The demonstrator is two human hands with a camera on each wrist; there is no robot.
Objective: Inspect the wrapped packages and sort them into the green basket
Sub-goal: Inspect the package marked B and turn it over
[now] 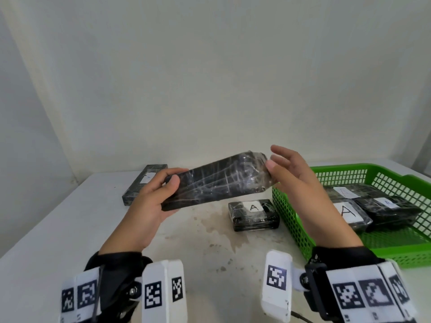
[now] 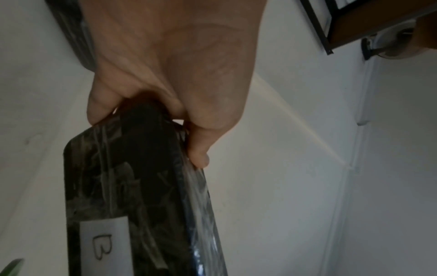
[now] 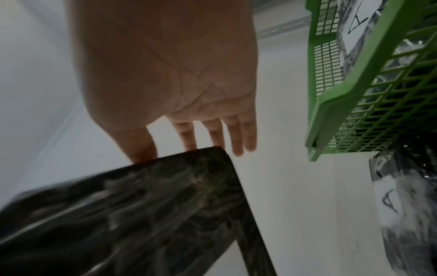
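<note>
Both hands up: left hand (image 1: 149, 206) grips the long wrapped package (image 1: 217, 178), right hand (image 1: 293, 173) relaxed, thumb touching its far end.

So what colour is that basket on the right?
Bright green plastic mesh; the green basket shows best in the head view, with wrapped packages inside.

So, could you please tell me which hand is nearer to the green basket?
The right hand: it hovers right by the green basket at its near-left corner. The left hand is further left, holding the long wrapped package.
</note>
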